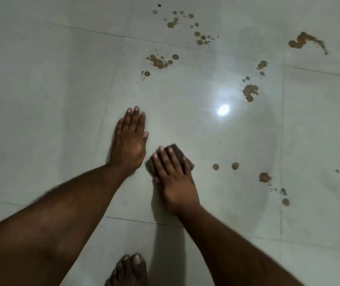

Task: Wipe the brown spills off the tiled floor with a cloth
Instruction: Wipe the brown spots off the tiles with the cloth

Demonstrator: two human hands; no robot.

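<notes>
Right hand [175, 178] is flat on the cloth [177, 153], fingers straight, pressing it to the floor [41, 100] at centre frame. Left hand [129, 139] is spread flat on bare tile just beside it, holding nothing. The spills [250, 92] all sit right and upper right, so the right hand's nearer, closest drops [215, 167] straight to its right.

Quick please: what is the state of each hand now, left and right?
Left hand: open, flat on the tiled floor, holding nothing.
Right hand: open, straight fingers pressing the dark cloth to the floor.
</notes>
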